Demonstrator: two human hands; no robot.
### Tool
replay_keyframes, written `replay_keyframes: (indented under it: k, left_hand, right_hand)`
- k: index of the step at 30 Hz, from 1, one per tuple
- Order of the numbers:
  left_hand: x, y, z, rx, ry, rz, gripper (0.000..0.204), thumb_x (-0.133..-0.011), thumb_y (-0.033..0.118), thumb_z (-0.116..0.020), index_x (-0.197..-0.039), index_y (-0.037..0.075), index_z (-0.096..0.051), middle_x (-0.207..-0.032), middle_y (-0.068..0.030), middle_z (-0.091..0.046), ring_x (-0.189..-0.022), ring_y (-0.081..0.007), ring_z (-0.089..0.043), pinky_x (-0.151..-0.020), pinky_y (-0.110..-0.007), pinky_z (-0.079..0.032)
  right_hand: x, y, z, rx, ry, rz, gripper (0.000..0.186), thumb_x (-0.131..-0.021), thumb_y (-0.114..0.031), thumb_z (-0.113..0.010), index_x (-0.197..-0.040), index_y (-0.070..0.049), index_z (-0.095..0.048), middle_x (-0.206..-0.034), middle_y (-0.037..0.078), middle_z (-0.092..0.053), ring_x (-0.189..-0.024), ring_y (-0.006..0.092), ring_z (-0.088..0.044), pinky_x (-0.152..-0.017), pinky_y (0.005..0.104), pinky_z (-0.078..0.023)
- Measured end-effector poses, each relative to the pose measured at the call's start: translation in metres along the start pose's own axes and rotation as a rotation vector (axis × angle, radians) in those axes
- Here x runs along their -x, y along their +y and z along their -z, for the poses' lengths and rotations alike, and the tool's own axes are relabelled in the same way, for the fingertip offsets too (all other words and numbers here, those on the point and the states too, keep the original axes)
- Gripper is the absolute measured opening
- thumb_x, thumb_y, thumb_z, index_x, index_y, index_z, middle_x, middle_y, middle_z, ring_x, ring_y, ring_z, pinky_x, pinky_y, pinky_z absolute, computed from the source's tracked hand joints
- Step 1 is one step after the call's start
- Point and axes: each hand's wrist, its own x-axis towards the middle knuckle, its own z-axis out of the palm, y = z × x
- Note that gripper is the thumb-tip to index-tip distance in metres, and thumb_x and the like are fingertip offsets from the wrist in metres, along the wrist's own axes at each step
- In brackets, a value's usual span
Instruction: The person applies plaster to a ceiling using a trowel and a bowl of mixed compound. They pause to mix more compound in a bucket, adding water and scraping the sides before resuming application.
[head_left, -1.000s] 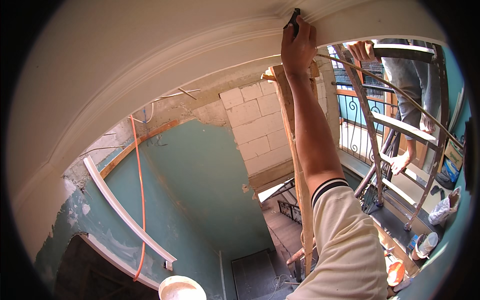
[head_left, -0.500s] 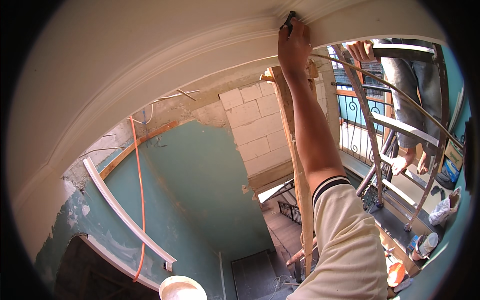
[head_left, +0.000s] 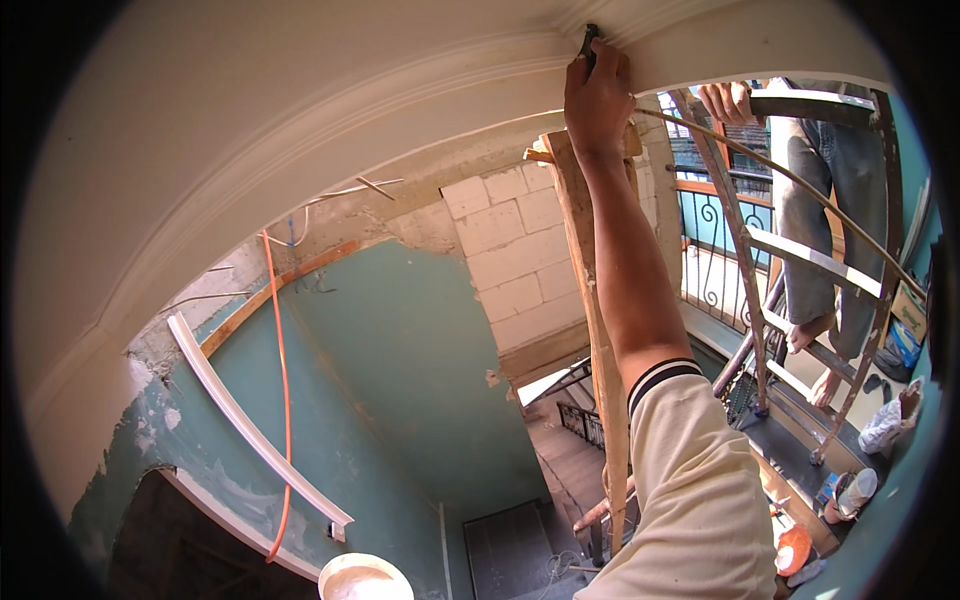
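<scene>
Raised high at the top, my right hand (head_left: pixel 598 105) is closed around a small black tool (head_left: pixel 590 40), its kind not clear. The tool's tip meets the grooved white moulding (head_left: pixel 480 60) at the curved ceiling edge. My right arm in a cream sleeve reaches up from the lower right. My left hand is out of sight. Below sits a round white bucket (head_left: pixel 365 578) with a pale mix in it, at the lower edge.
On the right, a person stands on a metal ladder (head_left: pixel 815 258), one hand (head_left: pixel 725 102) gripping it. A rough wooden post (head_left: pixel 590 270) rises behind my arm. An orange hose (head_left: pixel 280 370) hangs by the teal wall (head_left: pixel 400 350). A loose moulding strip (head_left: pixel 255 425) leans there. Stairs descend below.
My right hand and the black tool have shifted slightly right along the moulding. On the ladder, the other person's feet have moved, one of them lower.
</scene>
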Motion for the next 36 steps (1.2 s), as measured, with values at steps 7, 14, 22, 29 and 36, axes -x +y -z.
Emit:
replay_keyframes:
  k: [7,14,22,29,36]
  left_hand:
    - [-0.006,-0.007,0.001,0.020,-0.030,-0.010,0.053,-0.104,0.036,-0.067,-0.138,0.003,-0.044,-0.098,-0.0124,-0.065,-0.067,-0.0206,-0.061,-0.044,-0.032,-0.045]
    - [-0.004,-0.008,-0.001,0.036,-0.097,0.017,0.049,-0.105,0.035,-0.066,-0.134,0.002,-0.047,-0.097,-0.0124,-0.065,-0.064,-0.0192,-0.060,-0.043,-0.030,-0.044]
    - [-0.014,-0.020,0.007,0.061,-0.098,-0.019,0.053,-0.104,0.037,-0.067,-0.136,0.001,-0.045,-0.095,-0.0121,-0.065,-0.060,-0.0189,-0.059,-0.041,-0.030,-0.043]
    - [0.006,-0.001,-0.006,0.005,0.067,0.005,0.059,-0.104,0.040,-0.066,-0.142,0.003,-0.040,-0.093,-0.0111,-0.063,-0.058,-0.0179,-0.057,-0.038,-0.032,-0.041]
    - [-0.002,-0.004,0.010,0.050,-0.031,0.004,0.050,-0.103,0.038,-0.067,-0.134,0.008,-0.043,-0.084,-0.0095,-0.062,-0.055,-0.0187,-0.057,-0.038,-0.032,-0.041]
  right_hand:
    - [0.002,-0.011,0.008,-0.122,0.020,-0.047,0.026,-0.093,-0.011,-0.068,-0.118,-0.002,-0.065,-0.106,0.020,-0.069,-0.088,0.0399,-0.072,-0.072,0.0490,-0.061]
    - [0.003,-0.004,0.003,-0.032,-0.025,0.015,0.023,-0.094,-0.011,-0.067,-0.115,-0.004,-0.062,-0.103,0.017,-0.067,-0.083,0.0389,-0.072,-0.064,0.0501,-0.062]
    - [0.000,-0.007,-0.004,-0.065,0.016,-0.039,0.025,-0.095,-0.012,-0.067,-0.117,-0.001,-0.060,-0.108,0.022,-0.069,-0.093,0.0430,-0.072,-0.073,0.0520,-0.061]
    - [0.001,-0.001,-0.021,0.030,-0.035,-0.043,0.024,-0.092,-0.010,-0.066,-0.115,-0.003,-0.063,-0.108,0.022,-0.069,-0.090,0.0428,-0.071,-0.072,0.0526,-0.060]
    - [0.015,0.003,-0.013,-0.028,-0.001,-0.009,0.019,-0.094,-0.011,-0.063,-0.112,-0.007,-0.060,-0.103,0.017,-0.065,-0.078,0.0412,-0.071,-0.059,0.0523,-0.061]
